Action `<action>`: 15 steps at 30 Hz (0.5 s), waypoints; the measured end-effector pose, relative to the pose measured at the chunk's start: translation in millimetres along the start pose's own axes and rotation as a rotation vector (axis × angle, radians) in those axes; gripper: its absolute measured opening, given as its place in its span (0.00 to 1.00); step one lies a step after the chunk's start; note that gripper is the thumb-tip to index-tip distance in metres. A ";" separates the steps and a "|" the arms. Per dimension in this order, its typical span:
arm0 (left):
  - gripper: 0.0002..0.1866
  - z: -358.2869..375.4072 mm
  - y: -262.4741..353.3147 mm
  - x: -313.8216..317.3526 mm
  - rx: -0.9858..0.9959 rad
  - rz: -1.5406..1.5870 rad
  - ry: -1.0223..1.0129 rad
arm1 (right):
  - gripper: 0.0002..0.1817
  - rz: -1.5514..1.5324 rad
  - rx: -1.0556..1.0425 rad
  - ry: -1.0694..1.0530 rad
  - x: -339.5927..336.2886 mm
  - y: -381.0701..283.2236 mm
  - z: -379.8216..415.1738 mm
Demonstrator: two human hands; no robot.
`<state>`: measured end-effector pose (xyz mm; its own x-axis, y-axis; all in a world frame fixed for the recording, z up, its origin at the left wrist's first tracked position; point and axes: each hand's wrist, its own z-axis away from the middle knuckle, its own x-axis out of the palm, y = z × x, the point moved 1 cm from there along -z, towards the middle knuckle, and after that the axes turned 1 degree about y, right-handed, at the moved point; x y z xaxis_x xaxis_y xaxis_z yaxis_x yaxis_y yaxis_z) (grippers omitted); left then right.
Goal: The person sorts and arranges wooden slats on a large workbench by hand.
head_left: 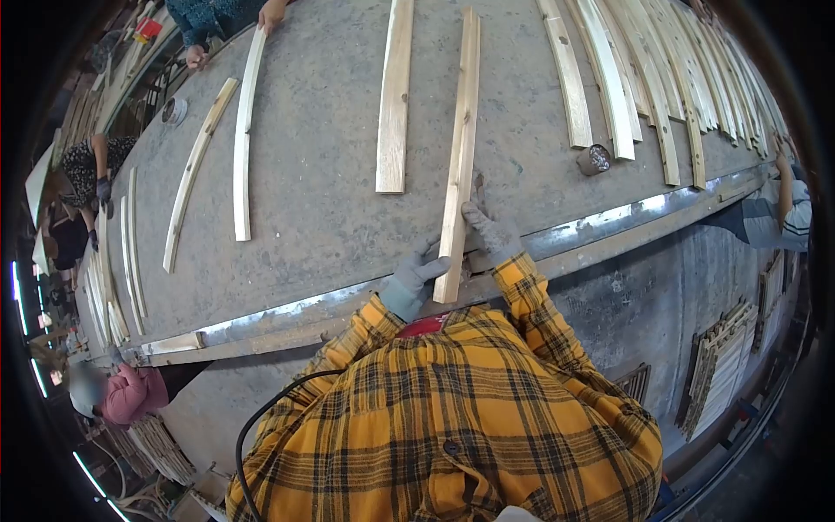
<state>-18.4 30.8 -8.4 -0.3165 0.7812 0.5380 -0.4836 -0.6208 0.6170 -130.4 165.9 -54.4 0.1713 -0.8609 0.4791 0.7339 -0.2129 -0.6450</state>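
Note:
A long pale wooden strip (459,157) with dark knots lies lengthwise before me, its near end reaching over the table's metal edge. My left hand (415,283), in a grey glove, is closed round the strip close to that end, thumb on top. My right hand (494,235), gloved too, grips the strip's right side a little farther up. Something small and dark shows just beyond its fingers; I cannot make out what it is. To the left lies another wooden strip (394,113), apart from the held one.
The grey table (313,130) carries more wooden strips (644,78) at right and left. A tin can (594,160) stands at right, a small tub (174,110) at far left. Co-workers stand around the table; one person's hand (271,15) holds a strip (248,130) across from me.

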 end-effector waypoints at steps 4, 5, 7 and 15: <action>0.39 -10.3 -1.7 -14.0 -0.053 -0.161 0.059 | 0.32 1.396 -0.546 0.675 -73.0 -65.0 -14.5; 0.39 -9.6 -2.1 -16.9 -0.056 -0.163 0.060 | 0.33 1.813 -0.949 1.048 -98.2 -73.0 -19.5; 0.36 -8.5 -2.8 -23.9 0.034 -0.136 0.087 | 0.43 1.692 -0.432 1.080 -81.1 -149.2 26.3; 0.38 1.2 7.8 -58.5 -0.092 0.231 -0.056 | 0.36 1.716 -0.222 0.770 -144.0 -168.3 -15.1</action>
<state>-2.6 -19.8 -34.4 -0.3830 0.6127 0.6914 -0.4763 -0.7722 0.4205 -288.5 318.7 -23.8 0.1879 -0.1551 -0.9699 0.0147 0.9878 -0.1551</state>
